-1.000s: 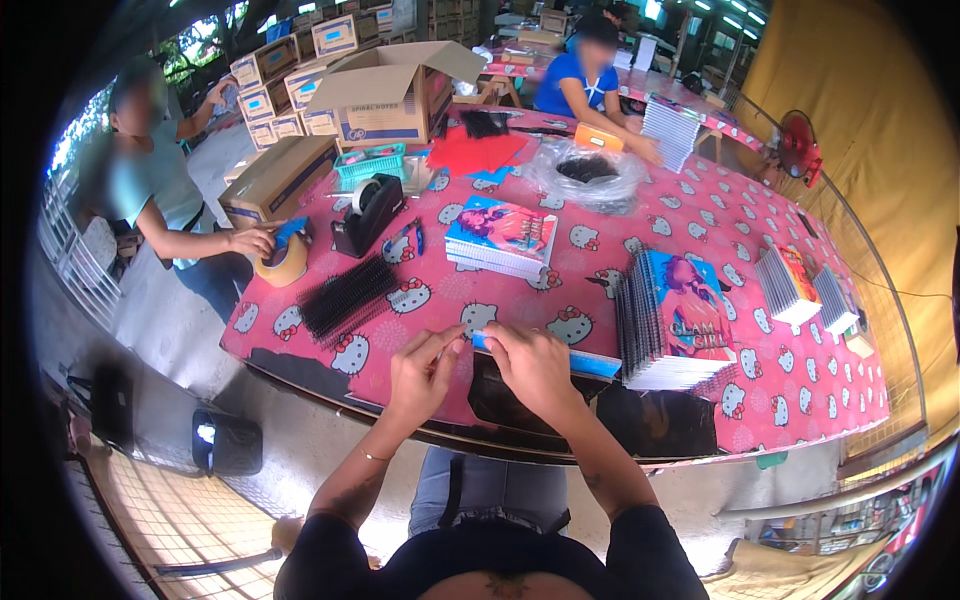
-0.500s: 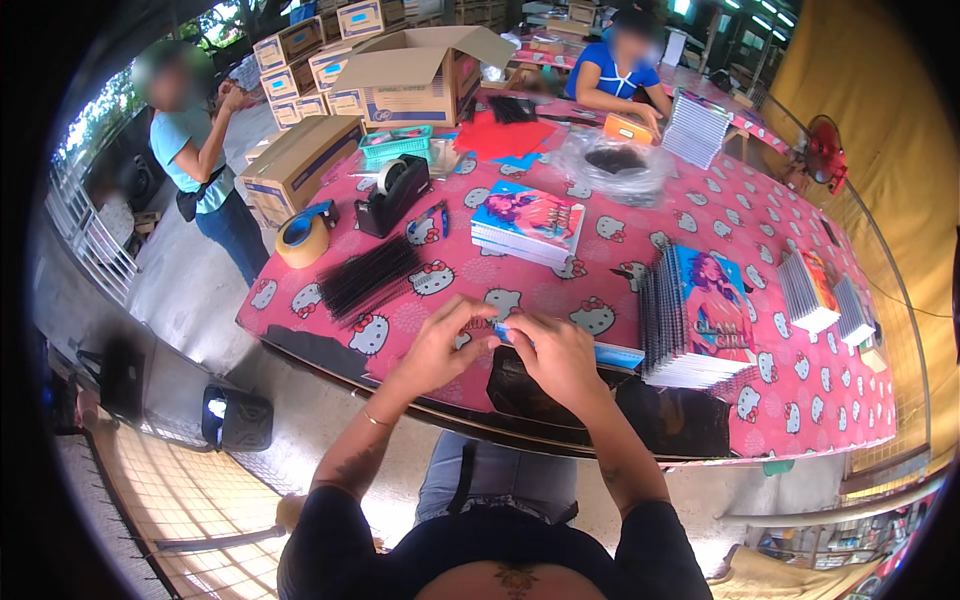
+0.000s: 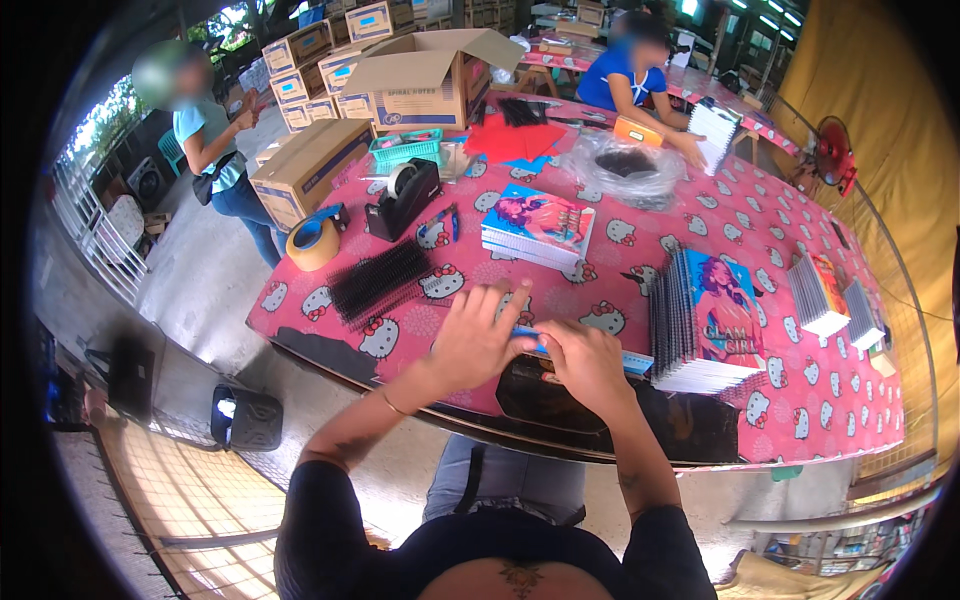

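Observation:
Both my hands meet above the near edge of the table. My left hand point(image 3: 485, 335) has its thumb and fingers closed at a thin blue-edged notebook point(image 3: 637, 363), seen almost edge-on. My right hand point(image 3: 585, 362) pinches the same notebook beside it, hiding much of its length. Beyond my hands lies a stack of notebooks point(image 3: 532, 240) with a colourful illustrated cover. To the right stands a taller stack of spiral-bound notebooks point(image 3: 715, 330), black coils along its left side. A pile of black plastic binding coils point(image 3: 380, 282) rests left of my hands.
A tape dispenser point(image 3: 402, 200), a tape roll point(image 3: 313, 245), a cutter point(image 3: 455, 223) and a green basket point(image 3: 405, 150) stand far left, near cardboard boxes point(image 3: 315, 170). Plastic-wrapped coils point(image 3: 622, 165) lie farther back. One co-worker point(image 3: 640, 85) handles notebooks across the table; another person point(image 3: 215, 150) stands left.
My left hand has shifted right and its fingers have straightened along the notebook. The co-worker across the table has tilted up some notebooks. The whole view has moved slightly.

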`<move>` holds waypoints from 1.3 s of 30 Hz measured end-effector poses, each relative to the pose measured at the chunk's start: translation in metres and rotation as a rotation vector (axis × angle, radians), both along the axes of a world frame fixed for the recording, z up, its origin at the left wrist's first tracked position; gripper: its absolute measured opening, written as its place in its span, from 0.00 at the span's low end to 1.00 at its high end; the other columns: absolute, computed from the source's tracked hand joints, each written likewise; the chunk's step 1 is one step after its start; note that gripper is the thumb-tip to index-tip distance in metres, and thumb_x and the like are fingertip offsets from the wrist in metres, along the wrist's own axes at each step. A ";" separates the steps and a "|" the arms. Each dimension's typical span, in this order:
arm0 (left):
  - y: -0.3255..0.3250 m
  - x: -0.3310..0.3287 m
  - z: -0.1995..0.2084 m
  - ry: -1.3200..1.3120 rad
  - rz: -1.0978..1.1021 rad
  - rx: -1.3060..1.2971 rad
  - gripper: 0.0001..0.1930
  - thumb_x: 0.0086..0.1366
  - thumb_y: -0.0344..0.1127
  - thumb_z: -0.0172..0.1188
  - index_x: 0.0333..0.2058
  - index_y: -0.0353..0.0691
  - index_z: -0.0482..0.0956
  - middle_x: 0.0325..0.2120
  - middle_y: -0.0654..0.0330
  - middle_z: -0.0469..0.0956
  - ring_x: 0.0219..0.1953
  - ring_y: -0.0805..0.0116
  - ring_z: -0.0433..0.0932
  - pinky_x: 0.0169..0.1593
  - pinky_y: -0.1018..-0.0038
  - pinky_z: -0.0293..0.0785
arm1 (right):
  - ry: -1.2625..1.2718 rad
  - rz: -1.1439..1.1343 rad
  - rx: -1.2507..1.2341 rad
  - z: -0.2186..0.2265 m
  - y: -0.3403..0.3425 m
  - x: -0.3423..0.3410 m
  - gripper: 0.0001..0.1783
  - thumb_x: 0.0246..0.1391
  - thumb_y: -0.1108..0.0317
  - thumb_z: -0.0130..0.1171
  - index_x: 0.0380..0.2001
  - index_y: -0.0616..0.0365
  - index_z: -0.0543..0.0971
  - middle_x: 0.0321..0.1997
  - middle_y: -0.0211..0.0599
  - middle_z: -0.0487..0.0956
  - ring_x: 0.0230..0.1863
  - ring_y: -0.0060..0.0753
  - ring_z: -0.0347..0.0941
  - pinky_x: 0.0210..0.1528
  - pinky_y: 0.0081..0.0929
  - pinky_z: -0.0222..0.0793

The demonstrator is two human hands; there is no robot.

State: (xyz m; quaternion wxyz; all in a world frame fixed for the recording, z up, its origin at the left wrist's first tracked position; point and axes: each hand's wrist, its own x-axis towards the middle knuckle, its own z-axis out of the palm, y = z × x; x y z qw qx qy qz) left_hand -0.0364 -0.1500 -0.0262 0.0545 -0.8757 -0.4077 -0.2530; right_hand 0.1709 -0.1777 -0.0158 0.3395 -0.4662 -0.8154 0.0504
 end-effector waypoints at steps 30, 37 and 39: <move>0.000 0.035 -0.001 0.249 0.096 0.294 0.50 0.60 0.65 0.61 0.67 0.30 0.59 0.69 0.37 0.58 0.73 0.41 0.55 0.69 0.35 0.47 | -0.098 -0.048 -0.008 -0.002 -0.017 0.042 0.14 0.59 0.63 0.61 0.48 0.47 0.81 0.30 0.39 0.84 0.29 0.47 0.80 0.35 0.43 0.72; -0.014 0.051 -0.002 0.199 0.011 0.156 0.45 0.66 0.63 0.54 0.65 0.25 0.62 0.68 0.35 0.60 0.73 0.39 0.55 0.70 0.34 0.44 | -0.101 -0.081 -0.094 -0.006 -0.024 0.042 0.21 0.59 0.62 0.62 0.55 0.49 0.75 0.29 0.40 0.83 0.28 0.50 0.80 0.35 0.45 0.72; -0.011 0.044 -0.016 0.212 -0.069 0.193 0.44 0.66 0.64 0.55 0.65 0.27 0.64 0.67 0.35 0.62 0.72 0.40 0.56 0.70 0.35 0.45 | -0.023 -0.067 0.024 0.000 -0.034 0.047 0.30 0.54 0.63 0.68 0.60 0.52 0.72 0.39 0.45 0.84 0.38 0.49 0.82 0.42 0.43 0.74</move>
